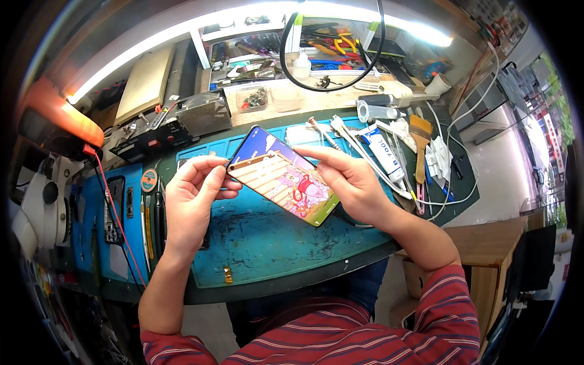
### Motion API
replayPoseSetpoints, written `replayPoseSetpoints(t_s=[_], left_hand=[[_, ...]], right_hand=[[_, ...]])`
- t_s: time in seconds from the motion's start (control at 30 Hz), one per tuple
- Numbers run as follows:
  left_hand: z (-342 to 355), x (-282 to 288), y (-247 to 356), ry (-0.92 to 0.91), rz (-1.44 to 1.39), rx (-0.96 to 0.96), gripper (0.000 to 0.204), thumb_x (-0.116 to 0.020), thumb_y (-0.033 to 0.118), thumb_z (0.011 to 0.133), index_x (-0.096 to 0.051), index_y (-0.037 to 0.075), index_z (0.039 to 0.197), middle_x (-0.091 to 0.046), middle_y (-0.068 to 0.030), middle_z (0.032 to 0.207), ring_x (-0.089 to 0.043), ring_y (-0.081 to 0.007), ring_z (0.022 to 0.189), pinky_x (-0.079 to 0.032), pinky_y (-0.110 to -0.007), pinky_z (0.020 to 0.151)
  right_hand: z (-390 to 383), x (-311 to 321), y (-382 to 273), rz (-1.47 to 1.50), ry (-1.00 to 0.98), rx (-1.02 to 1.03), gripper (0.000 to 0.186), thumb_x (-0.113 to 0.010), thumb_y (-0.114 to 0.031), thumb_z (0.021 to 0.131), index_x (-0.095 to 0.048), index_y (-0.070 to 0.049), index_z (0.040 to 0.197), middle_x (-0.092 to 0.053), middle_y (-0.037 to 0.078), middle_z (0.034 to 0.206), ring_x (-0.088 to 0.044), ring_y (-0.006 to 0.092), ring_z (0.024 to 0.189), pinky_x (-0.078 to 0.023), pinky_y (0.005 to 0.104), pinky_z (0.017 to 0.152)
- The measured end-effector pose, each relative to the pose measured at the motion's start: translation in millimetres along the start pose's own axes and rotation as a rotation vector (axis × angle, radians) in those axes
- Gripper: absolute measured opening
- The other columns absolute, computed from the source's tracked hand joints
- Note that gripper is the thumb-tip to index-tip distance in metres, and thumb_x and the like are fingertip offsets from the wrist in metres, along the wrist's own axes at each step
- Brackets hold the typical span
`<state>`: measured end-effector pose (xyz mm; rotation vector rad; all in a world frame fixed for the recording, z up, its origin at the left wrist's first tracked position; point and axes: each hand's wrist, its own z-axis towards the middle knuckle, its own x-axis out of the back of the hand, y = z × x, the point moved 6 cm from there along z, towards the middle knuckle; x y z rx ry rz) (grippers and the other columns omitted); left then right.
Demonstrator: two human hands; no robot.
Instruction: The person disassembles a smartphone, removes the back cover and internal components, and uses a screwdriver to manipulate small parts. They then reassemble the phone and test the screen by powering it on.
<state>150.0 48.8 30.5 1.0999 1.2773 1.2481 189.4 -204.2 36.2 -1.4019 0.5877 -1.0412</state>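
A smartphone (283, 176) with a lit screen showing a colourful cartoon picture is held tilted above the blue work mat (261, 249). My left hand (198, 188) pinches its left corner between thumb and fingers. On the phone's other side, my right hand (350, 182) grips the edge, its index finger stretched along the upper rim. The fingers behind the phone are partly hidden. A small gold-coloured metal part (228, 274) lies on the mat near its front edge, apart from both hands.
An orange multimeter (67, 121) with a red lead stands at the left, near an opened phone frame (114, 210) and several slim tools. At the right lie a blue-and-white tube (383, 152), a brush (420, 137) and white cables. Behind are a metal box (204, 112) and tool bins (328, 45).
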Motion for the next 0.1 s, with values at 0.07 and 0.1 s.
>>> replayPoseSetpoints(t_s=[0.07, 0.1], left_hand=[[0.4, 1.3, -3.1, -0.004, -0.008, -0.001, 0.019, -0.063, 0.013, 0.106, -0.065, 0.000, 0.119, -0.072, -0.0081, 0.100, -0.072, -0.0128, 0.087, -0.061, -0.025, 0.076], [0.1, 2.4, -2.7, -0.001, -0.006, -0.002, 0.019, -0.063, 0.013, 0.106, -0.065, 0.000, 0.119, -0.072, -0.0081, 0.100, -0.072, -0.0128, 0.087, -0.061, -0.025, 0.076]], right_hand=[[1.5, -0.3, -0.6, 0.009, -0.005, -0.002, 0.039, -0.049, -0.007, 0.107, -0.061, -0.004, 0.143, -0.074, 0.012, 0.117, -0.066, 0.0101, 0.102, -0.053, 0.0275, 0.091], [1.7, -1.1, -0.1, 0.033, 0.000, 0.008, 0.039, -0.049, -0.007, 0.107, -0.061, -0.004, 0.144, -0.074, 0.012, 0.117, -0.066, 0.0100, 0.103, -0.053, 0.0269, 0.092]])
